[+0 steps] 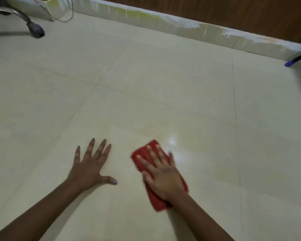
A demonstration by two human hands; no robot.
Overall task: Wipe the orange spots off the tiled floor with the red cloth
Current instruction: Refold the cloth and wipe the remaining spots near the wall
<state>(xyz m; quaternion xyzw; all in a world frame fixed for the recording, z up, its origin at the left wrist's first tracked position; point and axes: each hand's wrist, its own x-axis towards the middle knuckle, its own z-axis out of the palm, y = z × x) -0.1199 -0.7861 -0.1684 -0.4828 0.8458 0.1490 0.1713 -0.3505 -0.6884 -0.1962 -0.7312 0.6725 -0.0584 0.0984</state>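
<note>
My right hand (161,174) lies flat with straight fingers on the red cloth (142,152), pressing it onto the cream tiled floor (146,94). The cloth is folded and sticks out past my fingertips and beside my wrist. My left hand (90,164) rests flat on the floor to the left of the cloth, fingers spread, holding nothing. A faint orange tinge (146,132) shows on the tile just beyond the cloth. A glossy light patch (172,141) shines to the right of the cloth's far end.
A chair leg with a dark castor (36,30) stands at the far left, with a thin black cable (59,19) nearby. A paint-streaked skirting (181,26) runs along the brown wall. A blue-tipped dark stick (295,59) leans at the far right.
</note>
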